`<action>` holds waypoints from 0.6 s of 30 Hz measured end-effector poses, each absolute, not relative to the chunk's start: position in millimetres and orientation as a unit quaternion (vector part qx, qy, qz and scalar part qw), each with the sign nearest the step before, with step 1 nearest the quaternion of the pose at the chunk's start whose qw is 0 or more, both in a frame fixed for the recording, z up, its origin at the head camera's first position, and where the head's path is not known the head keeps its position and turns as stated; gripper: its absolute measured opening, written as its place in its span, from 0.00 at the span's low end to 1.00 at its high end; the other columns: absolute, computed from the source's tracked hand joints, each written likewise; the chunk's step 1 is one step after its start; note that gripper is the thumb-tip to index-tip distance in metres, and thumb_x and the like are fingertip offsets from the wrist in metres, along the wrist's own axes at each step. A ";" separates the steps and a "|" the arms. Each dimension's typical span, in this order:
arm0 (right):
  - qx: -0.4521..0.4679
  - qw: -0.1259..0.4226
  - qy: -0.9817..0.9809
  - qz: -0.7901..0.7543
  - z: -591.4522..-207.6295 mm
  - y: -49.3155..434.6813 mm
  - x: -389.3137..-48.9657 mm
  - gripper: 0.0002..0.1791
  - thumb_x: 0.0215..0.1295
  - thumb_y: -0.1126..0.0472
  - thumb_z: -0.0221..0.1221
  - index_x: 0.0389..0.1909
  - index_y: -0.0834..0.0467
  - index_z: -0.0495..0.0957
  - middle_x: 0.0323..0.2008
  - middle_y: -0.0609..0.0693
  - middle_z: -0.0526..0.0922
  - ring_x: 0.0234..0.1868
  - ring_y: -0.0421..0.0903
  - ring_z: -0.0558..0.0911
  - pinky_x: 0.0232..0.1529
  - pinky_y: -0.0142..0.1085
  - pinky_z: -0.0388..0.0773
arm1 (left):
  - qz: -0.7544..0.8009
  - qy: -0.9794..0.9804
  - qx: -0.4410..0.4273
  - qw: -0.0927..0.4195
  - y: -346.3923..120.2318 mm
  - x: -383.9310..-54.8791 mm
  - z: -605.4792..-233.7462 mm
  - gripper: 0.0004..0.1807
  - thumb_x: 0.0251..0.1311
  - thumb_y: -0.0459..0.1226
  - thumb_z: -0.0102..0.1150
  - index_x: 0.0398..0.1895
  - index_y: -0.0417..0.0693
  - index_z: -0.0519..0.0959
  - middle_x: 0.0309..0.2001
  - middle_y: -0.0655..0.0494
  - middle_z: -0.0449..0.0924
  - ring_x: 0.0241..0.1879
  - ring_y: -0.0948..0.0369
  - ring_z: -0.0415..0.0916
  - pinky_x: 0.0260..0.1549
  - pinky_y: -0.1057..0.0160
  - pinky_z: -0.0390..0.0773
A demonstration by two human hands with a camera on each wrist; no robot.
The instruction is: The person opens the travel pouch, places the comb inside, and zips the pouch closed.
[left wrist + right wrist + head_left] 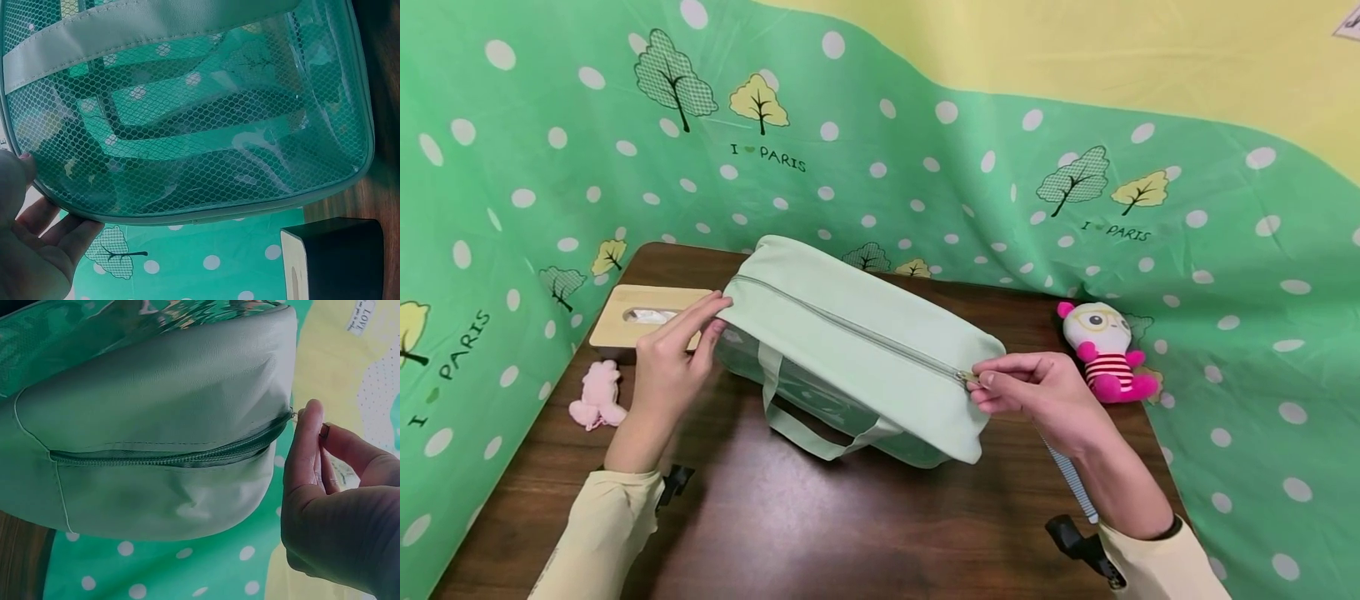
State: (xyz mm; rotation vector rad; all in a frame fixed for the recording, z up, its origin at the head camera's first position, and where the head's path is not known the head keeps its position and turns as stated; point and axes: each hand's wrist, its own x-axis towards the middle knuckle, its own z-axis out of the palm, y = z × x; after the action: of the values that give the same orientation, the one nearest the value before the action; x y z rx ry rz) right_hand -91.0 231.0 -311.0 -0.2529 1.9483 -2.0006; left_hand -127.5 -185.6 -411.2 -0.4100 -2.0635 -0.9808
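A pale green bag (880,300) with clear mesh sides (206,144) stands on the table, its long zipper (125,460) running along the top. In the head view the zipper looks drawn together from the left end to the slider. My right hand (1037,392) pinches the small metal zipper pull (966,377) between thumb and fingers at the bag's right end. At the opposite end, my left hand (677,350) grips the top edge by the corner, thumb on one side and fingers on the other. A carry handle (805,437) hangs down the near side.
Behind my left hand is a wooden-topped tissue box (613,321), with a small pink plush toy (598,396) nearer. A pink and white plush doll (1107,358) sits at the right edge. A blue striped strip (1072,483) lies beneath my right forearm. Patterned green cloth (887,200) surrounds the table (775,533).
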 end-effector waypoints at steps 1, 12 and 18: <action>-0.088 0.169 0.685 -0.703 -310.5 230.5 -91.5 0.20 0.71 0.79 0.54 0.38 0.55 0.90 0.34 0.52 0.91 0.35 0.43 0.91 0.39 0.36 0.86 | -0.388 -0.815 -0.162 0.399 -185.3 -127.6 -411.0 0.17 0.59 0.22 0.67 0.51 0.40 0.87 0.51 0.41 0.88 0.50 0.41 0.86 0.59 0.80 0.67; -0.062 0.201 0.706 -0.677 -300.9 224.1 -97.9 0.12 0.71 0.77 0.56 0.43 0.65 0.88 0.35 0.53 0.91 0.35 0.45 0.91 0.40 0.37 0.86 | -0.387 -0.817 -0.155 0.399 -183.3 -127.5 -411.6 0.16 0.60 0.23 0.67 0.51 0.41 0.87 0.51 0.42 0.88 0.49 0.42 0.86 0.59 0.79 0.69; -0.048 0.220 0.724 -0.652 -292.2 220.3 -101.2 0.10 0.70 0.75 0.59 0.48 0.72 0.85 0.36 0.53 0.91 0.36 0.45 0.91 0.42 0.38 0.86 | -0.385 -0.817 -0.152 0.402 -183.4 -128.3 -411.8 0.15 0.61 0.24 0.67 0.51 0.41 0.88 0.51 0.43 0.88 0.49 0.42 0.87 0.59 0.78 0.70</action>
State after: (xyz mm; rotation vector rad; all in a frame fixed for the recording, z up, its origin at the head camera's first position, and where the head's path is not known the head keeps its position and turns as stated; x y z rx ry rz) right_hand -101.2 220.3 -292.2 -0.1325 2.0032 -1.8025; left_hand -128.3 -183.4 -411.8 -0.3854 -2.0651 -0.9724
